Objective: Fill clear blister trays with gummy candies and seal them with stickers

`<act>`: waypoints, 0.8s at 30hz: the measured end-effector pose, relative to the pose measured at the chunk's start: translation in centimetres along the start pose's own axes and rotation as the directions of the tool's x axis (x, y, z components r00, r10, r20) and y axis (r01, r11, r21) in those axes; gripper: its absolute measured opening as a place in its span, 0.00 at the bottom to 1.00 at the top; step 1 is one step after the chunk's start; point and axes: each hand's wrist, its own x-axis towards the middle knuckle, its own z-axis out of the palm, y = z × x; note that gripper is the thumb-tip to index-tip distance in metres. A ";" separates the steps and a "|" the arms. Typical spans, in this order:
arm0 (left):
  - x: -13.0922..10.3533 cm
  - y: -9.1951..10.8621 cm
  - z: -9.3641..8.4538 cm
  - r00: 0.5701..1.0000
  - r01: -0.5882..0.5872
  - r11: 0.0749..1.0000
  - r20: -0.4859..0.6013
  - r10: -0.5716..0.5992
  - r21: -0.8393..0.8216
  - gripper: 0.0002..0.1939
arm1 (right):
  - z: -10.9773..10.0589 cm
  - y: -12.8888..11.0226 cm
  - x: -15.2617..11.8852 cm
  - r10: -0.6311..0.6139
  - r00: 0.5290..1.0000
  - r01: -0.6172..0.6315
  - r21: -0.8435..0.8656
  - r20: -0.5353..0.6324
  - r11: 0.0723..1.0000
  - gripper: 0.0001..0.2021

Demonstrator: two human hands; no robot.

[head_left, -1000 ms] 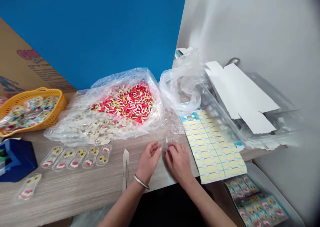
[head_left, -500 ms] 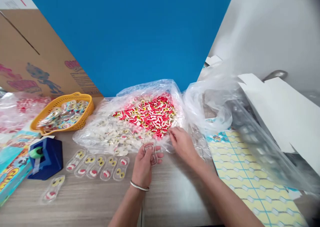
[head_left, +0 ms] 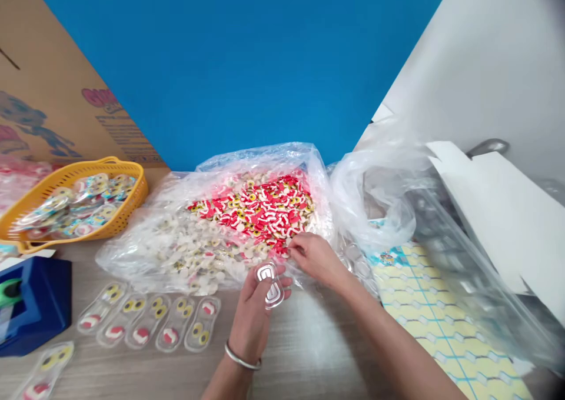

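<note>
My left hand [head_left: 255, 300] grips a small clear plastic blister tray [head_left: 270, 287] between thumb and fingers, and its cavities look unfilled. Close beside it on the right, my right hand [head_left: 315, 259] has thumb and fingertips pinched together at the near edge of an open plastic bag. Whatever those fingertips hold is too small to make out. In the bag [head_left: 136, 253] lies a heap of red-and-white and yellow gummy-like pieces [head_left: 265, 209]. Left of my hands stands a row of several filled blister trays [head_left: 170, 326], each with yellow eye shapes and a red-and-white mouth shape.
A yellow basket [head_left: 128, 212] of packed trays stands at the left, behind a blue tape dispenser [head_left: 48, 300]. Yellow printed sheets [head_left: 424, 306] and clear plastic wrap [head_left: 481, 288] lie at the right. A blue panel [head_left: 247, 65] rises behind the bag; a cardboard box [head_left: 57, 94] is beside it.
The view has shifted closer, so the basket and dispenser sit farther left. My right hand has moved slightly nearer my left hand, still pinched. The left hand keeps the blister tray.
</note>
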 end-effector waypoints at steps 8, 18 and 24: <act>0.0 0.4 1.1 0.998 -0.015 1.000 0.065 0.014 0.015 0.17 | 0.4 0.9 3.8 0.337 0.920 -0.357 -0.071 -0.199 0.931 0.08; 1.4 0.6 1.9 0.995 0.010 0.999 0.096 -0.015 0.053 0.31 | 1.2 2.9 2.5 0.241 0.938 -0.193 0.205 -0.248 0.960 0.06; 1.5 0.5 2.1 0.996 0.011 0.998 0.086 -0.016 0.060 0.30 | 1.2 0.5 3.7 0.313 0.928 -0.332 -0.069 -0.199 0.941 0.06</act>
